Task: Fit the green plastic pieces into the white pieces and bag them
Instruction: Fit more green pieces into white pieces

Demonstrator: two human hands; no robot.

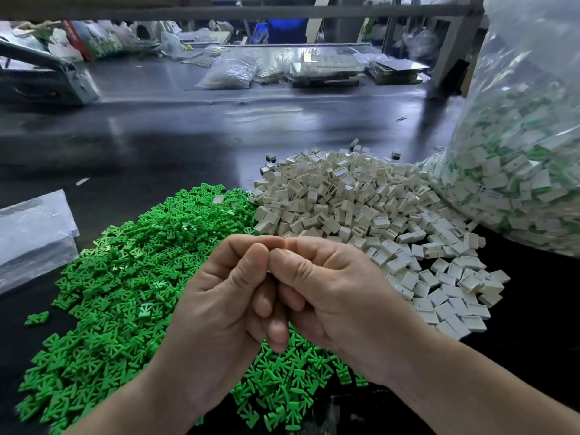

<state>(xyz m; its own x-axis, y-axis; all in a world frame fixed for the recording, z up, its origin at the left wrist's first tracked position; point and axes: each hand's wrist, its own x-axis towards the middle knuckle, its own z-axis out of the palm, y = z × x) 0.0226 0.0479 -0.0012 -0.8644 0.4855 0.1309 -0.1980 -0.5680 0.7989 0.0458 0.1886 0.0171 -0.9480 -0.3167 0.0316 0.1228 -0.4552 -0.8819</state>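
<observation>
Your left hand point(219, 309) and right hand point(329, 293) are meeting knuckle to knuckle above the dark counter point(157, 136). Their fingers are curling, with thumbs and forefingers pinching together on a small pale piece point(269, 271) that is mostly hidden; I cannot tell whether any green is in it. Beneath your hands the heap of green pieces point(125, 277) is spreading out to the left and touching the heap of white pieces point(361, 208) beyond your right hand. A big clear bag point(518, 183) of white-and-green pieces is standing at the far right, against the white heap. Flat clear bags point(31, 230) are lying at the left edge
</observation>
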